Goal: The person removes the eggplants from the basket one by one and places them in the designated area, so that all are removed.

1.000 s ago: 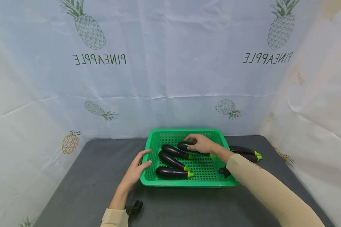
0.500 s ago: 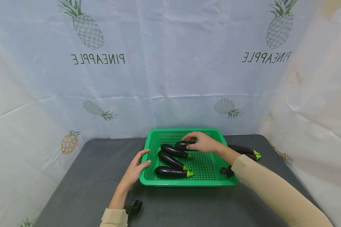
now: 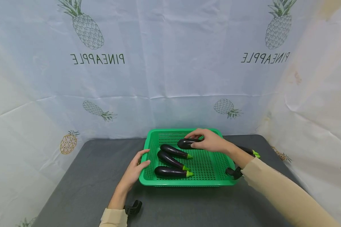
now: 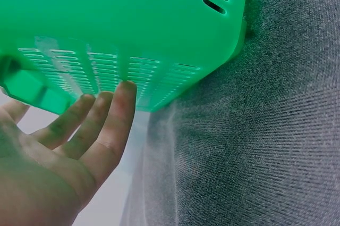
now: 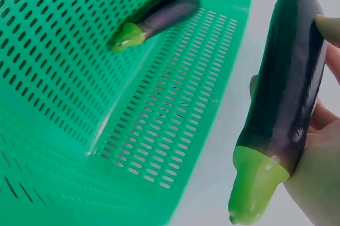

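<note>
My right hand (image 3: 211, 140) grips a dark purple eggplant (image 3: 184, 143), thumb on one side and fingers on the other, over the back part of the green basket (image 3: 187, 183). In the right wrist view this eggplant (image 5: 284, 77) hangs beside the basket wall, its green stem end pointing down. My left hand (image 3: 135, 169) rests at the basket's left side, its fingertips on the slotted outer wall in the left wrist view, fingers (image 4: 114, 125) nearly straight. Inside lie an upper eggplant (image 3: 174, 151), a middle eggplant (image 3: 170, 160) and a front eggplant (image 3: 171, 172), their green stems to the right.
On the dark grey table (image 3: 108, 176), more eggplants (image 3: 248, 150) lie just right of the basket, partly hidden by my right arm. A pineapple-print cloth (image 3: 164, 75) hangs behind and along the sides. Black cameras sit on both wrists.
My right hand has lifted the gripped eggplant up from the others, first shifting slightly left, then back and right. My left hand stays at the basket's side.
</note>
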Tool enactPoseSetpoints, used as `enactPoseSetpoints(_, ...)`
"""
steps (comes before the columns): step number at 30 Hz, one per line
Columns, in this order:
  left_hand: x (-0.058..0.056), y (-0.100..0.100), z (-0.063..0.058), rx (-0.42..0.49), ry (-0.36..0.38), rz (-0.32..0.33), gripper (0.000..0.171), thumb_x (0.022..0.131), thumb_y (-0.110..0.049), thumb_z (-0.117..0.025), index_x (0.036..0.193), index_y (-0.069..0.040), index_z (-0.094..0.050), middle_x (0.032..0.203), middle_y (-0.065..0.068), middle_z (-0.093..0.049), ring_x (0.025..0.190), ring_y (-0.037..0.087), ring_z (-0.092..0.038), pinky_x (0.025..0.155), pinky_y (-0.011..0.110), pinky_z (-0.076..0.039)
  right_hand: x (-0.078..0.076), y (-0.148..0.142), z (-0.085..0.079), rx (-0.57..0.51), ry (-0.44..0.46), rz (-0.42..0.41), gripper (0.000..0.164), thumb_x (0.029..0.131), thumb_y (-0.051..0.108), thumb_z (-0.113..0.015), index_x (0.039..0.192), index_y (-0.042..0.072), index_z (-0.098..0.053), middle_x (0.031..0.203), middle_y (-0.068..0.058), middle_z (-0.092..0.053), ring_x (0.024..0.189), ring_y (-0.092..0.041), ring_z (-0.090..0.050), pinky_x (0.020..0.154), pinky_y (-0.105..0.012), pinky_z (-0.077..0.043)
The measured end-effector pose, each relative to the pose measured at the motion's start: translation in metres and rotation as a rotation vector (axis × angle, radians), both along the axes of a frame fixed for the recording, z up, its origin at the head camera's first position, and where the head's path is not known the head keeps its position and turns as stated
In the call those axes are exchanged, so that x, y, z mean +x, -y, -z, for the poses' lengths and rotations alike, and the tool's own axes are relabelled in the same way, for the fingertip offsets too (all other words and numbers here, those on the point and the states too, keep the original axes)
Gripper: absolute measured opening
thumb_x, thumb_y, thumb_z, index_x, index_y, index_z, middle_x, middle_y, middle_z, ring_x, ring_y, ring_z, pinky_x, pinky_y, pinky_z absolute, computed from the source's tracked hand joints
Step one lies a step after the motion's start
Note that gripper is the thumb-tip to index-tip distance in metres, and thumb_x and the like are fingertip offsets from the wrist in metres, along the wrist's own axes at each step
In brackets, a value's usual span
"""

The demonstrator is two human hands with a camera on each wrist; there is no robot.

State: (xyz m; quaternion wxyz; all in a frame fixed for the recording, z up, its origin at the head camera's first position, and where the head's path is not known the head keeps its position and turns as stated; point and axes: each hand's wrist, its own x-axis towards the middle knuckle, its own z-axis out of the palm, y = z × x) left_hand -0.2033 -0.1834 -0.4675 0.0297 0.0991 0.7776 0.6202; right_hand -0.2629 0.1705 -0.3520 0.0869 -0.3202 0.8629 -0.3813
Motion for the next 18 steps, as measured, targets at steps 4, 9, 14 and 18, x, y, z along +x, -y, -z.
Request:
enactPoseSetpoints(4,0.0,0.0,0.0,0.003,-0.001,0.0,0.05,0.106,-0.027,-0.058,0.153,-0.023,-0.042,0.166,0.009,-0.023,0.155,0.034,-0.01,0.117,0.064,-0.019,0.005,-0.006,-0.007,-0.002,-0.007,0.001,0.037,0.099,0.024,-0.068,0.134,0.015,-0.066,0.121,-0.006,-0.061,0.108,-0.024,-0.056,0.085,-0.043,-0.05)
enactPoseSetpoints(9,0.0,0.001,0.001,-0.008,-0.007,0.0,0.051,0.106,-0.029,-0.058,0.154,-0.023,-0.042,0.167,0.009,-0.021,0.155,0.035,-0.007,0.118,0.065,-0.016,0.01,-0.017,-0.012,-0.008,-0.026,0.006,0.037,0.099,0.023,-0.068,0.134,0.013,-0.065,0.121,-0.006,-0.059,0.107,-0.024,-0.054,0.086,-0.045,-0.049)
enactPoseSetpoints(14,-0.001,0.002,0.003,-0.006,-0.01,-0.008,0.05,0.106,-0.027,-0.058,0.153,-0.023,-0.043,0.166,0.009,-0.022,0.155,0.035,-0.009,0.117,0.066,-0.018,0.015,-0.03,-0.016,-0.014,-0.053,0.027,0.036,0.099,0.02,-0.068,0.135,0.014,-0.065,0.121,-0.004,-0.059,0.11,-0.024,-0.053,0.089,-0.047,-0.048)
enactPoseSetpoints(18,-0.001,0.002,0.004,-0.004,-0.001,-0.008,0.049,0.106,-0.027,-0.058,0.153,-0.024,-0.043,0.166,0.007,-0.023,0.155,0.033,-0.01,0.117,0.065,-0.02,0.019,-0.04,-0.017,-0.017,-0.081,0.044,0.035,0.1,0.02,-0.068,0.134,0.014,-0.066,0.118,-0.004,-0.059,0.108,-0.024,-0.052,0.086,-0.045,-0.05)
